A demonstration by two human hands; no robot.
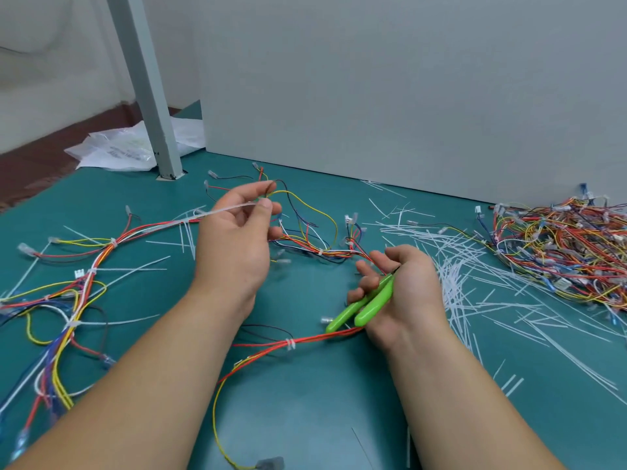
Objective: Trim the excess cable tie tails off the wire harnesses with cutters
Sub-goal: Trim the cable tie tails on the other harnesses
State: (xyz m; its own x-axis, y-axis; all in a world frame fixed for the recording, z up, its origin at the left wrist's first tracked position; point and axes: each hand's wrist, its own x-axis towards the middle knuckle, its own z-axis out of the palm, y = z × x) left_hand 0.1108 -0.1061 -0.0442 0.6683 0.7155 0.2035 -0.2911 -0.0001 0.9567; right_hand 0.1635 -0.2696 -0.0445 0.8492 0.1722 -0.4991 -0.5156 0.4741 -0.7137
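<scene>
Cable tie tail [224, 211] is being pinched between thumb and forefinger of the left hand [237, 242], above the green table [305, 401].
The right hand [403, 293] is curling around green-handled cutters [368, 307]; their blades are hiding behind the fingers, so contact with the wire harness [325, 254] cannot be told. The harness is trailing across the table, partly passing behind the left hand. Cut white tails [458, 266] are lying scattered at right, beside a heap of harnesses [559, 249] running off the frame edge. A grey post [146, 86] is standing among plastic bags [115, 149].
</scene>
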